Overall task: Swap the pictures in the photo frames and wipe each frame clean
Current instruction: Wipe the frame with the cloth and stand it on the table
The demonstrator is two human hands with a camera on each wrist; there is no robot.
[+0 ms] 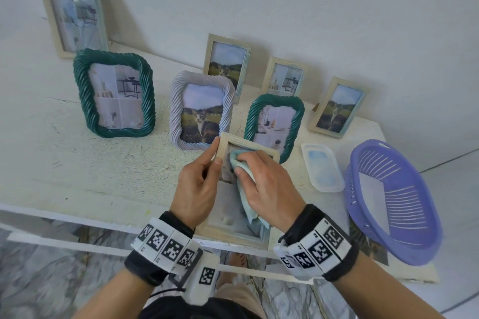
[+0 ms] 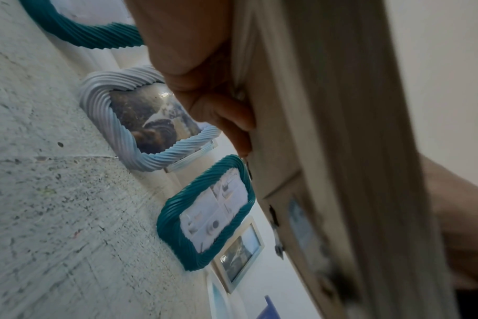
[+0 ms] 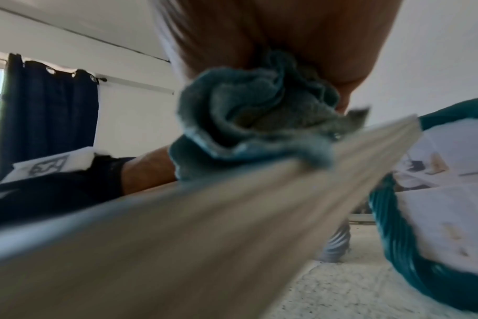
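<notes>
A pale wooden photo frame (image 1: 225, 148) is held tilted over the table's front edge. My left hand (image 1: 199, 181) pinches its left rail near the top corner; in the left wrist view the fingers (image 2: 227, 116) curl round the wooden frame (image 2: 328, 129). My right hand (image 1: 264, 184) grips a bunched light-blue cloth (image 1: 239, 160) and presses it on the frame's glass. In the right wrist view the cloth (image 3: 249, 120) sits crumpled on the wooden frame (image 3: 178, 226) under the palm. Most of the picture in the frame is hidden by my hands.
Standing frames line the white table (image 1: 64, 163): two green rope-edged frames (image 1: 114, 93) (image 1: 274, 124), a white rope-edged one (image 1: 202, 111) with a cat picture, and several wooden ones by the wall. A shallow plastic tray (image 1: 322, 167) and a purple basket (image 1: 394, 202) sit at right.
</notes>
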